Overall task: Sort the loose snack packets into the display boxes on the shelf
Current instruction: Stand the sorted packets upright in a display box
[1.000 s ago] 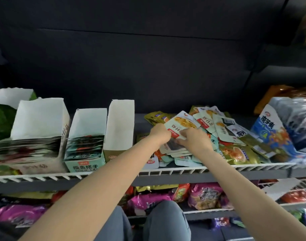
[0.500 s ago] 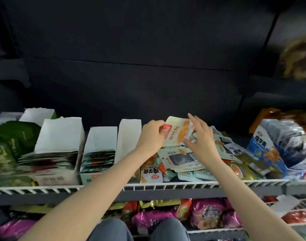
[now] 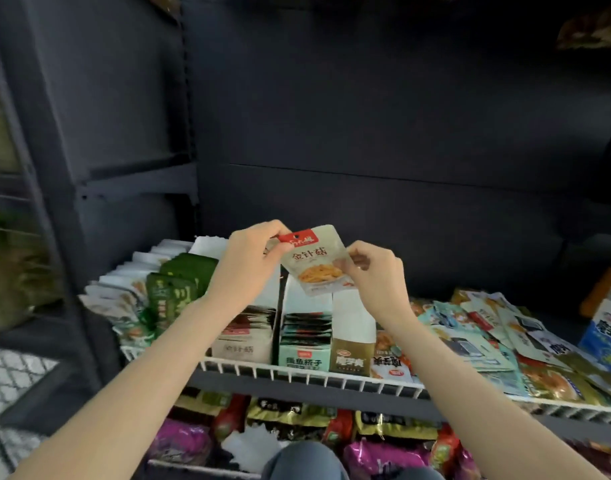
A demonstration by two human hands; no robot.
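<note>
Lifted off the pile, packet (image 3: 314, 259) stands upright, red top up, pinched by both hands (image 3: 250, 263) (image 3: 377, 275).

A white wire shelf (image 3: 307, 374) carries three display boxes (image 3: 306, 344) standing directly below the held packet, green packets (image 3: 174, 289) and white packets (image 3: 120, 296) left of the grip, and a loose pile (image 3: 487, 337) to its right.

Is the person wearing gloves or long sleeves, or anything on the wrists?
No. The left hand and right hand are bare, without gloves, rings or a watch. Both forearms are uncovered to the picture's lower edge, so no sleeve shows.
</note>
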